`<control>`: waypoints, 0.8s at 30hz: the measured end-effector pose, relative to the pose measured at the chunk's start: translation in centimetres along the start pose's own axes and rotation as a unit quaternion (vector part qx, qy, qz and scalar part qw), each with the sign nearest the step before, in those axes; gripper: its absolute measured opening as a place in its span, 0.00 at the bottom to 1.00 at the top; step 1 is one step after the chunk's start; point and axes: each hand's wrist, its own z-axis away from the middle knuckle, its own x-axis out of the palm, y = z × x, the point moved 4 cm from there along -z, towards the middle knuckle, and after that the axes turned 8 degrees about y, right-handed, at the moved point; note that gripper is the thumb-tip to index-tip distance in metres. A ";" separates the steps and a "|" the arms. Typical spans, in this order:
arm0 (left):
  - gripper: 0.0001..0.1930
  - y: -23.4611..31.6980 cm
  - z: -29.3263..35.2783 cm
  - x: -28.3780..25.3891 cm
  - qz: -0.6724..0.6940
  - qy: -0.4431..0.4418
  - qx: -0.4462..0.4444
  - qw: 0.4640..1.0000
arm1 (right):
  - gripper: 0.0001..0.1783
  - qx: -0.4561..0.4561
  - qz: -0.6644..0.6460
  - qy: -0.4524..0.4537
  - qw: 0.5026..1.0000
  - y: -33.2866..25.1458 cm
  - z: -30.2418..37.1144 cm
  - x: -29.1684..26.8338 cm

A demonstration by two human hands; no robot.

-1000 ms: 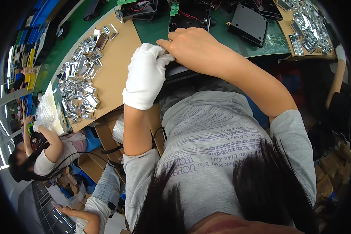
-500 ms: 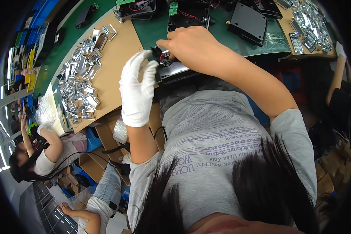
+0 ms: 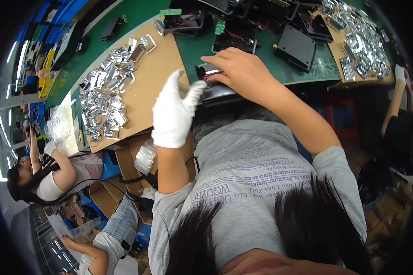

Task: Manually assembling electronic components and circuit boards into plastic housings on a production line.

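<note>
A black casing [image 3: 221,95] lies at the table's front edge, right in front of my body, with red wires and a silver metal piece [image 3: 211,69] at its left end. From the right my bare right hand [image 3: 245,71] reaches over the casing, its forefinger and thumb closed around the silver metal piece. My left hand [image 3: 173,112], in a white glove, is beside the casing's left end. Its fingers point up, and the thumb stands apart, close to the casing; whether it touches is unclear. Nothing shows between its fingers. The right hand hides part of the casing.
Silver metal parts lie piled on brown cardboard [image 3: 158,62] at left and in another pile [image 3: 365,41] at far right. Beyond my hands are an opened casing [image 3: 236,36] with a green board and a closed black box [image 3: 296,48]. Other people work at both sides.
The view has shifted, so the table sits lower and further right. My right thumb now shows against the silver piece. The gloved left hand stays beside the casing, thumb and fingers still apart.
</note>
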 end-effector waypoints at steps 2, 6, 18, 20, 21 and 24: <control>0.23 0.5 0.6 -0.2 -0.012 0.046 0.039 0.998 | 0.19 -0.020 -0.012 0.057 0.998 -0.4 -0.2 -1.4; 0.14 3.6 1.1 0.1 0.012 0.035 0.360 0.932 | 0.15 0.088 -0.360 0.126 0.920 -2.8 -1.1 -6.2; 0.10 1.4 1.6 0.6 0.052 0.052 0.389 0.918 | 0.24 0.106 -0.612 0.092 0.779 -5.1 3.4 -9.9; 0.12 0.6 1.4 -2.5 0.076 0.063 0.353 0.931 | 0.26 0.114 -0.625 0.080 0.768 -4.6 2.4 -9.8; 0.13 0.4 1.0 -3.9 0.052 0.083 0.358 0.929 | 0.26 0.120 -0.631 0.083 0.762 -7.0 0.6 -8.6; 0.13 0.6 -1.9 -8.5 -0.045 0.142 0.329 0.932 | 0.28 0.128 -0.647 0.074 0.748 -5.5 1.0 -9.1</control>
